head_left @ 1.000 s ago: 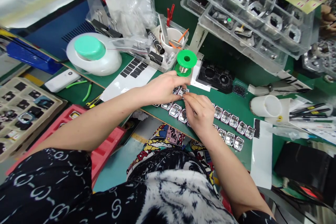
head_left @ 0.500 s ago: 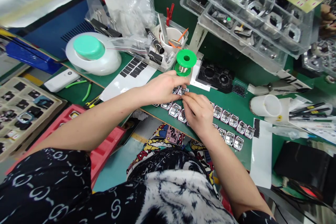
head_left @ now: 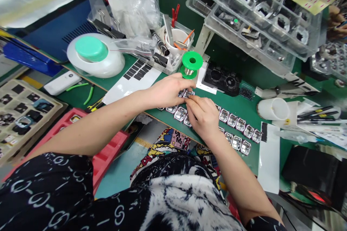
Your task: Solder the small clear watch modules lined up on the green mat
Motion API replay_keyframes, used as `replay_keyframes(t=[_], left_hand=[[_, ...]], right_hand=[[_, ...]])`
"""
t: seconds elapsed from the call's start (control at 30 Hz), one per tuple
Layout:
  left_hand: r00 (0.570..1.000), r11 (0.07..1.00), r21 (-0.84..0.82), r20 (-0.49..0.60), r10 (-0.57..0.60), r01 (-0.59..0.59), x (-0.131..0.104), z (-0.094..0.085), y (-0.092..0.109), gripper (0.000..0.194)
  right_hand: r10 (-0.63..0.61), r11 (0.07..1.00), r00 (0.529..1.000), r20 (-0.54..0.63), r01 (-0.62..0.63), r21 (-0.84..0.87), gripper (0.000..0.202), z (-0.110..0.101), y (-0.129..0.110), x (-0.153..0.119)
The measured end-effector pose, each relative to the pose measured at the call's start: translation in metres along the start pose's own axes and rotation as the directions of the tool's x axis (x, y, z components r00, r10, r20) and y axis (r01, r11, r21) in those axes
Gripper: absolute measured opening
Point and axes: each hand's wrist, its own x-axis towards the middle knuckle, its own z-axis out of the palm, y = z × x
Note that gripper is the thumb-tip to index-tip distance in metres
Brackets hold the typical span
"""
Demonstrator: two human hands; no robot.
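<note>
Both hands meet over one small silver watch case (head_left: 189,94) in the back row on the green bench. My left hand (head_left: 169,89) reaches in from the left, thumb and fingers curled around the case's edges. From the right, my right hand (head_left: 202,115) has its thumb and fingertips pinched together at the same case; whatever is between them is too small to make out. Two rows of similar metal cases (head_left: 236,143) run along the bench, partly hidden under my right hand. A green solder spool (head_left: 192,61) stands just behind my left fingers.
White sheets with black strips (head_left: 119,92) lie left and right. A tape dispenser (head_left: 92,56), a clear bin of tools (head_left: 165,65) and a black fixture (head_left: 222,79) stand behind. Stacked clear trays (head_left: 257,14) overhang the back right. A white cup (head_left: 273,109) stands right.
My right hand has shifted slightly left at the watch case, its fingertips still pinched. My left hand stays in place.
</note>
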Motion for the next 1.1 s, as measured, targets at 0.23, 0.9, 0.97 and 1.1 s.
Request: replay_keyframes(t=[0.23,0.9,0.97,1.1], left_hand=[[1.000,1.000,0.007,0.012,-0.009,0.009,0.0001,-0.0004,-0.0004,0.043],[1.000,1.000,0.010,0.010,0.016,-0.016,0.0024,0.0007,-0.0026,0.036],[1.000,1.000,0.013,0.019,0.015,-0.015,0.0029,0.0003,-0.0028,0.037],[0.999,0.999,0.026,0.031,0.020,-0.021,0.0038,-0.0009,-0.0031,0.040]], right_hand=[[-0.028,0.999,0.999,0.030,0.029,-0.031,0.031,0.0029,-0.0002,-0.0035],[-0.006,0.999,0.997,-0.073,0.003,-0.041,0.032,0.0101,0.0025,-0.0045],[0.005,0.999,0.995,-0.097,-0.008,-0.035,0.029,0.0094,0.0023,-0.0042],[0.036,0.999,0.993,-0.112,-0.038,-0.008,0.023,0.0065,0.0021,-0.0041]])
